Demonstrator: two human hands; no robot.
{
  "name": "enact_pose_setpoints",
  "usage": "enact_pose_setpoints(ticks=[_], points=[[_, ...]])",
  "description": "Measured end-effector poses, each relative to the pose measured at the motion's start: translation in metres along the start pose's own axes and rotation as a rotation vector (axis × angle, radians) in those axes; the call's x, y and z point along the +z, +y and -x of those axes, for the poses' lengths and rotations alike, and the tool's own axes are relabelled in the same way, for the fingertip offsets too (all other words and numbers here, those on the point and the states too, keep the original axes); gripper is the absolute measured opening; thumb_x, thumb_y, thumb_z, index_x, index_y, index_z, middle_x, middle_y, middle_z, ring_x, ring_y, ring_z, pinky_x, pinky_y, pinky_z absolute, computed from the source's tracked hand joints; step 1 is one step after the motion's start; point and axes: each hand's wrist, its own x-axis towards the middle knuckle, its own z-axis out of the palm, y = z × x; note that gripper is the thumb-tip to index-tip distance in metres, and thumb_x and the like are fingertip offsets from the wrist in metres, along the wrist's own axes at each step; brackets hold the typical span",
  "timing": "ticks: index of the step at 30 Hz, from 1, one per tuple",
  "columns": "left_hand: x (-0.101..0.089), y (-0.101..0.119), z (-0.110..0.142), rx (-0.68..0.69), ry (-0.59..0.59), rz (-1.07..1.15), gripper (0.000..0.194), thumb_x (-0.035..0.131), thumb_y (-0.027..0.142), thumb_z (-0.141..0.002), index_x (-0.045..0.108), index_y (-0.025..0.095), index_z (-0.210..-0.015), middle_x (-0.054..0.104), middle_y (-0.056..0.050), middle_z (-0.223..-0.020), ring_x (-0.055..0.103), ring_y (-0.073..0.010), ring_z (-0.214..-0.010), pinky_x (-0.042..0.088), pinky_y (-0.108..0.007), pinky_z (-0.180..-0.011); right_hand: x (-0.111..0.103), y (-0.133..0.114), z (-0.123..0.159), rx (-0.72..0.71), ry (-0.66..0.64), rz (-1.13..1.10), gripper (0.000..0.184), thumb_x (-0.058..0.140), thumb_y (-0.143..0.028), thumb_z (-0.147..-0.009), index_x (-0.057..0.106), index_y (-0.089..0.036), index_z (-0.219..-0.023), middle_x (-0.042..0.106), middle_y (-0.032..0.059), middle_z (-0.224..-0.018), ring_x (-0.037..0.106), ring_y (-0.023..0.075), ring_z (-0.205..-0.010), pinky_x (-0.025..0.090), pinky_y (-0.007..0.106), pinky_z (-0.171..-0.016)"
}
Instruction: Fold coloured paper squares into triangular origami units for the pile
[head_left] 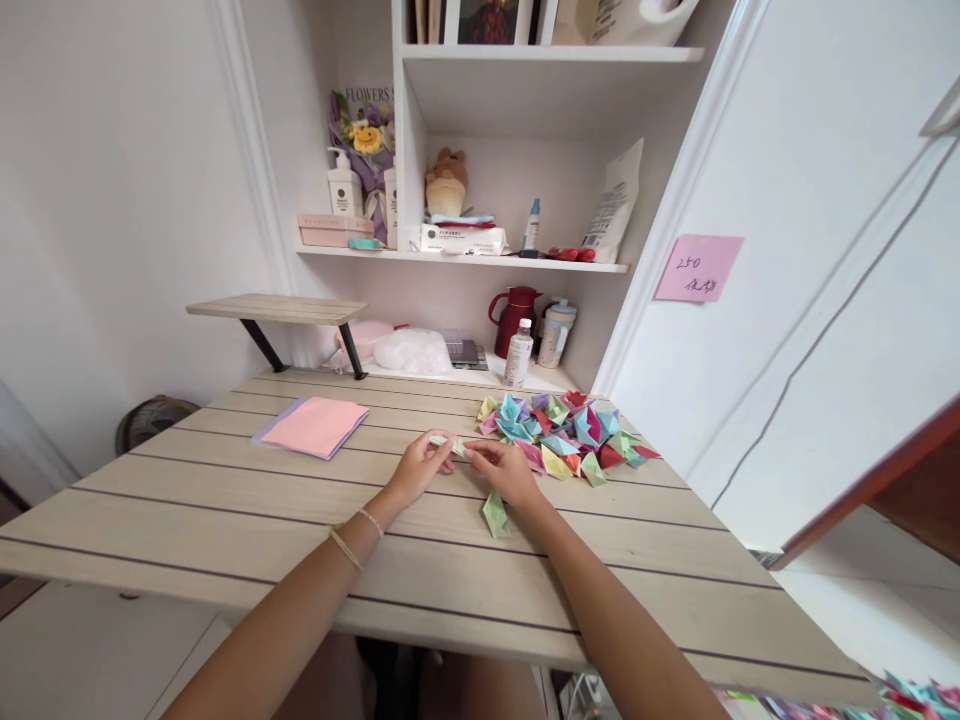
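Observation:
My left hand (pixel 417 468) and my right hand (pixel 507 468) meet above the middle of the wooden table. Between their fingertips they pinch a small piece of folded pale green paper (pixel 457 447), one hand at each end. Its exact folds are too small to make out. A light green folded paper piece (pixel 495 515) lies on the table just below my right hand. Right behind that hand spreads a pile of folded paper pieces (pixel 559 430) in many colours. To the left of my hands lies a stack of square paper sheets (pixel 318 426), pink on top with purple beneath.
A white-capped bottle (pixel 518 355), a red jug (pixel 516 318) and a pale tumbler (pixel 556 333) stand behind the pile. A small raised shelf (pixel 277 307) on black legs rises at the back left. Below right, more folded paper (pixel 907 695) shows beyond the table edge.

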Motion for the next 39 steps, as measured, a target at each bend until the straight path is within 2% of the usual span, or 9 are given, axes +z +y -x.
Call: enact_pose_setpoints(ticks=[6,12,15,18,21,24,28,33,39], points=[[0.000,-0.001,0.001,0.054,-0.033,-0.103,0.038,0.054,0.041,-0.076,0.053,0.013,-0.101,0.063,-0.003,-0.072,0.060,-0.0136,-0.061,0.052,-0.030,-0.062,-0.001,0.004,0.000,-0.009,-0.038,0.119,0.036,0.058,-0.041,-0.073,0.066,-0.016,-0.097,0.070,0.0060,-0.079,0.062,0.0185,-0.066,0.048,0.029,-0.060],[-0.002,0.003,0.003,0.103,-0.045,-0.241,0.037,0.053,0.038,-0.077,0.053,0.014,-0.105,0.062,-0.001,-0.065,0.060,-0.0145,-0.061,0.050,-0.028,-0.062,-0.002,0.006,-0.001,-0.018,-0.034,0.180,0.033,0.049,-0.039,-0.080,0.065,-0.017,-0.098,0.069,0.0051,-0.079,0.061,0.0177,-0.064,0.047,0.028,-0.060],[-0.002,0.005,0.005,0.155,-0.054,-0.372,0.036,0.052,0.034,-0.077,0.055,0.015,-0.107,0.059,0.000,-0.062,0.059,-0.0144,-0.060,0.048,-0.027,-0.060,-0.003,0.007,-0.001,-0.050,-0.026,0.321,0.032,0.044,-0.035,-0.083,0.063,-0.018,-0.102,0.069,0.0066,-0.083,0.062,0.0189,-0.068,0.045,0.029,-0.064],[0.000,0.009,0.008,0.244,-0.058,-0.521,0.032,0.051,0.027,-0.077,0.056,0.017,-0.107,0.061,-0.002,-0.070,0.056,-0.0137,-0.061,0.046,-0.025,-0.059,-0.002,0.003,0.000,-0.100,-0.027,0.482,0.030,0.041,-0.027,-0.084,0.061,-0.019,-0.106,0.068,0.0079,-0.085,0.061,0.0194,-0.073,0.043,0.028,-0.067],[0.003,0.011,0.010,0.307,-0.046,-0.608,0.034,0.051,0.021,-0.075,0.054,0.019,-0.109,0.062,-0.003,-0.079,0.056,-0.0133,-0.064,0.046,-0.024,-0.061,0.000,-0.002,0.002,-0.077,0.004,0.533,0.032,0.041,-0.021,-0.082,0.056,-0.018,-0.110,0.066,0.0047,-0.068,0.058,0.0171,-0.060,0.040,0.025,-0.059],[0.005,0.010,0.010,0.309,0.004,-0.585,0.037,0.053,0.023,-0.075,0.048,0.019,-0.111,0.059,-0.001,-0.075,0.056,-0.0127,-0.063,0.046,-0.023,-0.059,0.003,-0.003,0.003,-0.043,0.041,0.421,0.033,0.042,-0.018,-0.078,0.055,-0.018,-0.108,0.057,-0.0016,-0.053,0.052,0.0144,-0.048,0.038,0.023,-0.052],[0.006,0.006,0.009,0.257,0.026,-0.425,0.030,0.056,0.032,-0.075,0.050,0.019,-0.102,0.059,0.000,-0.070,0.058,-0.0125,-0.062,0.048,-0.024,-0.059,0.006,0.001,0.001,0.041,0.087,0.062,0.024,0.042,-0.021,-0.074,0.057,-0.019,-0.094,0.050,-0.0052,-0.048,0.051,0.0130,-0.044,0.042,0.023,-0.049],[0.006,0.002,0.006,0.146,0.001,-0.138,0.027,0.060,0.036,-0.072,0.058,0.015,-0.088,0.064,-0.004,-0.076,0.063,-0.0161,-0.071,0.052,-0.029,-0.067,0.008,0.003,-0.004,0.181,0.113,-0.422,0.019,0.053,-0.028,-0.069,0.054,-0.019,-0.086,0.054,-0.0045,-0.051,0.059,0.0160,-0.053,0.050,0.030,-0.059],[0.005,0.002,0.001,0.130,0.014,-0.029,0.029,0.067,0.031,-0.066,0.064,0.013,-0.089,0.068,-0.007,-0.081,0.064,-0.0183,-0.075,0.050,-0.032,-0.075,0.002,0.005,-0.006,0.173,0.050,-0.474,0.026,0.069,-0.037,-0.061,0.061,-0.018,-0.077,0.065,0.0033,-0.071,0.062,0.0185,-0.067,0.050,0.031,-0.064]])
